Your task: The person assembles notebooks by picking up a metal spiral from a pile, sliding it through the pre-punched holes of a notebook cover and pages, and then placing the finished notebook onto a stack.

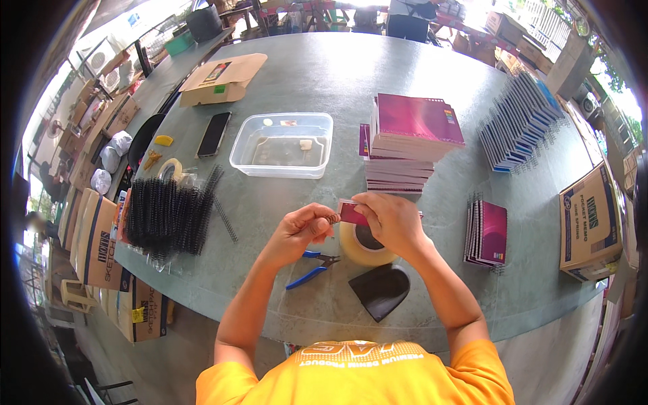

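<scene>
My right hand (393,219) grips a small magenta notebook (352,214) upright over the table, fingers along its top edge. At the notebook's left edge my left hand (300,233) pinches the end of a dark spiral coil (333,218). How far the coil runs through the pages cannot be made out. Just beneath the hands lies a wide roll of clear tape (351,248). Blue-handled pliers (312,271) rest open below my left hand, and a black curved-edged piece (382,290) lies nearer to me. Beyond my right hand rises a stack of magenta notebooks (416,125).
Black spiral coils (165,216) are piled at left, near a phone (214,135) and a clear plastic tub (281,170). To the right stand coil-bound magenta notebooks (489,233), rows of blue spiral notebooks (520,125) and a cardboard box (590,226). An opened carton (219,79) lies farther back.
</scene>
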{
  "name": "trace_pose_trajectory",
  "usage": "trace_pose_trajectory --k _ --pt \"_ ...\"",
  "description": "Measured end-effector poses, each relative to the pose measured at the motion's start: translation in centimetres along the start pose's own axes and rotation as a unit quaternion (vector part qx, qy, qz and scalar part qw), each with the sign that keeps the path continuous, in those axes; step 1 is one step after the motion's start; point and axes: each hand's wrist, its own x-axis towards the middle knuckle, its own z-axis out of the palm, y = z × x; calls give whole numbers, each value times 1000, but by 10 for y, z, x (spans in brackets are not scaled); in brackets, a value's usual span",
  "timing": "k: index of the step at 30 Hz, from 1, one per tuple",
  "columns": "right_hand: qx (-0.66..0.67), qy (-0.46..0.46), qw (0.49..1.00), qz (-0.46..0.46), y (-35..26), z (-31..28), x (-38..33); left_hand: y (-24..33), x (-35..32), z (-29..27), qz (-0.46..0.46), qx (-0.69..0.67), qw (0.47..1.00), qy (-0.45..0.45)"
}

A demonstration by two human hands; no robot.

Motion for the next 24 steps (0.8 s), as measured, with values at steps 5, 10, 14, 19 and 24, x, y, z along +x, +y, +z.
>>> trace_pose_trajectory --k 5,10,14,19,24 --pt "-16 -24 1000 -13 0 3 -2 -6 0 -4 82 -44 996 -6" --pt "-29 -26 999 -11 -3 1 -2 -4 -1 -9 -8 26 1000 9" --pt "-26 -37 999 -15 -7 1 0 -20 5 -21 189 511 837 53" --pt "-15 -40 999 -14 -4 0 -2 -38 8 -33 136 601 766 184" --pt "-29 -26 999 -7 -8 9 1 -55 21 -53 -118 583 768 238"
